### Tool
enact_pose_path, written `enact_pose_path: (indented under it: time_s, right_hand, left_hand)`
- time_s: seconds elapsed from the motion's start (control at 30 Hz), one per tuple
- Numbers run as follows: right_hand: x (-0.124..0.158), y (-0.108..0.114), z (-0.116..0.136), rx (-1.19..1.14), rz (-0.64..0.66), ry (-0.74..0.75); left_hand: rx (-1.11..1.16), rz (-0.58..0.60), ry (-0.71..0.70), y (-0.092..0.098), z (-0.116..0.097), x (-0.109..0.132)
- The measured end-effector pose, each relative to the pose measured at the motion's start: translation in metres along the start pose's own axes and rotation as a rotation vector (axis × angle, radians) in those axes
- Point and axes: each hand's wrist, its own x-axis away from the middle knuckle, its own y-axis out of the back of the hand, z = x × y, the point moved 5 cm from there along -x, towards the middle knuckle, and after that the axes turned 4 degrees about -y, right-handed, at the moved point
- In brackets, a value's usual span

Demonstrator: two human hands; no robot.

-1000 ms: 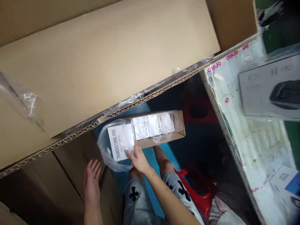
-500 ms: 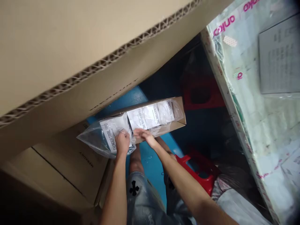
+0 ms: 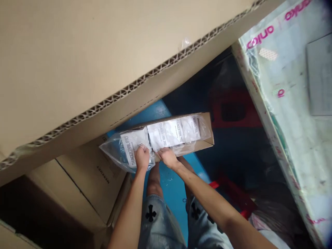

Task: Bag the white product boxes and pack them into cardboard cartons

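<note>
Clear plastic bag (image 3: 111, 152) is the star here: it's bunched up right under both hands, wrapped around one end of a long, shallow brown cardboard box (image 3: 204, 131) that runs off past the right hand. Inside you can see white cards (image 3: 166, 135) printed "THUNDER TRAIL PRO", lined up in a row.

The left hand (image 3: 141, 157) has its fingers down on the bag and seems to be gathering the plastic. The right hand (image 3: 168, 158) sits just beside it, pressing on the bag too. I can't tell if it's actually gripping anything. The two hands are close but not quite touching.

Right below the hands are the person's denim shorts (image 3: 158, 218) with black cross patches, and blue floor (image 3: 172, 186) shows past them. Beyond the box is a big sheet of corrugated cardboard (image 3: 77, 69), with a carton (image 3: 77, 186) off to the left of the left hand. To the right of the right hand there's a red stool (image 3: 233, 193) in the shadows, plus a plastic-wrapped board (image 3: 285, 103) with pink "onko" print — a grey card (image 3: 320, 79) lies on it.
</note>
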Motion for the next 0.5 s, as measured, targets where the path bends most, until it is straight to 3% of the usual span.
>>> enact_pose_path:
  time_s: [0.13, 0.27, 0.4, 0.5]
  right_hand:
    - [0.047, -0.003, -0.027, 0.018, -0.057, 0.005]
    - [0.057, -0.002, -0.037, -0.014, -0.103, -0.041]
    - [0.025, 0.026, -0.013, -0.058, -0.191, -0.161]
    - [-0.025, 0.036, 0.012, -0.101, -0.160, -0.313]
  left_hand:
    - [0.067, 0.014, 0.147, -0.029, 0.018, -0.031]
    - [0.125, 0.053, 0.279, -0.052, 0.052, -0.073]
    - [0.242, 0.039, 0.311, -0.058, 0.067, -0.090]
    - [0.411, 0.019, 0.268, -0.053, 0.062, -0.070]
